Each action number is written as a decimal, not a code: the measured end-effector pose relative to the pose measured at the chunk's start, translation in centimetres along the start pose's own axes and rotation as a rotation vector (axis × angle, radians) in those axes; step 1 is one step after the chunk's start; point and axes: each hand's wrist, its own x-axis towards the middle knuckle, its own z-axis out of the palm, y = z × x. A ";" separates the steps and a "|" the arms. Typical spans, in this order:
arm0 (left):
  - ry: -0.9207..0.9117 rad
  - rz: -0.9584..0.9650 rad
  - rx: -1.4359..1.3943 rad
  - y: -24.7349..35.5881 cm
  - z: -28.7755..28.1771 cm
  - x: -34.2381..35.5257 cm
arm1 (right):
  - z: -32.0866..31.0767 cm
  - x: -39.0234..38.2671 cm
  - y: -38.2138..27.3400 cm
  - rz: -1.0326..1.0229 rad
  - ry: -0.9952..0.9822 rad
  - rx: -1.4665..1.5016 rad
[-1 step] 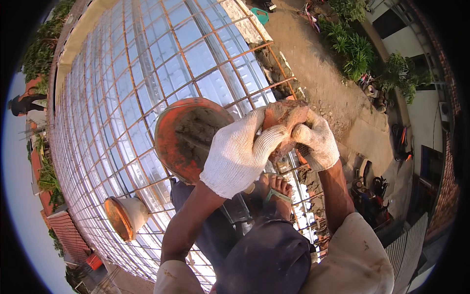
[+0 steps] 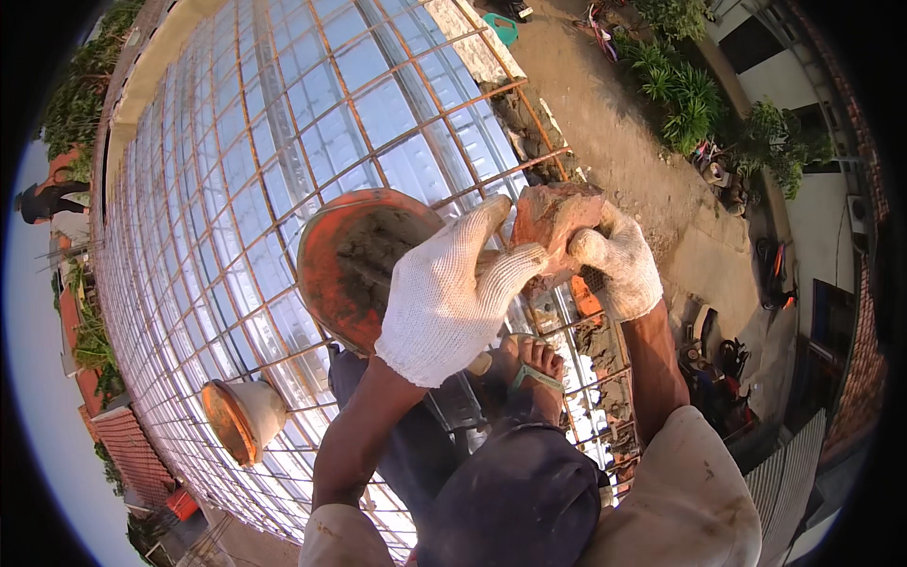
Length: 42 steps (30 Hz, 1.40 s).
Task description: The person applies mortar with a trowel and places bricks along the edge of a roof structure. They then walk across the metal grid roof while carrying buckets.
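Clearly, the right hand point(image 2: 624, 269) grips a rough piece of brick point(image 2: 557, 222) from its right side, above the edge of the rusty bar grid point(image 2: 518, 86). Left of the brick, the left hand point(image 2: 435, 298) is loosely spread, thumb and finger apart, the thumb tip at the brick's edge. Beside that hand sits an orange bowl point(image 2: 310, 260) with mortar point(image 2: 368, 248); a bucket point(image 2: 271, 404) lies farther left.
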 end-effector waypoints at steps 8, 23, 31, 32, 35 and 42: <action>0.140 -0.231 -0.310 -4.9 -9.4 0.0 | -16.3 9.4 -0.1 0.092 0.448 -0.200; -0.581 -0.129 0.570 -8.6 -5.1 16.9 | -18.2 17.7 5.0 0.222 0.225 -0.402; -0.833 -0.033 0.793 -12.2 3.3 23.6 | -19.2 18.4 6.3 0.160 0.132 -0.598; -0.832 0.007 0.783 -13.3 4.1 23.9 | -18.6 18.6 6.2 0.193 0.138 -0.661; -0.923 0.044 0.810 -14.0 6.8 25.2 | -17.4 18.7 5.1 0.237 0.152 -0.868; -0.893 0.101 0.627 -16.0 10.4 26.7 | -15.1 19.2 4.1 0.231 0.061 -1.232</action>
